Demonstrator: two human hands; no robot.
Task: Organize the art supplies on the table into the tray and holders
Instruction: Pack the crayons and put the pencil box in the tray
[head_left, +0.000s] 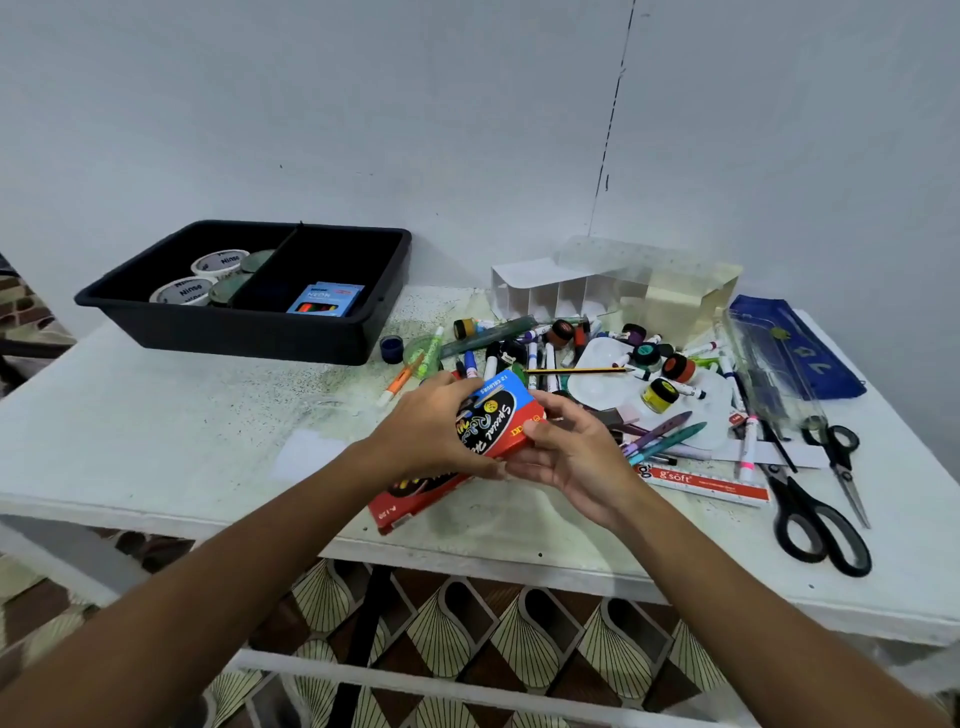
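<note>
Both hands hold a small red and blue crayon box (501, 415) just above the table's front middle. My left hand (431, 434) grips its left side, and my right hand (563, 449) holds its right end from below. A second, larger red box (415, 499) lies flat on the table under them. At the back left stands the black two-part tray (244, 332), with tape rolls (200, 278) in its left part and a blue neon box (326, 300) in its right. A white divided holder (561, 291) stands at the back right.
A heap of markers, paint pots (662, 395), a white palette (602, 374), a pencil and pens covers the table's right middle. Two pairs of black scissors (815, 514) and a red ruler (706, 486) lie at the front right. A blue pouch (800, 348) lies far right.
</note>
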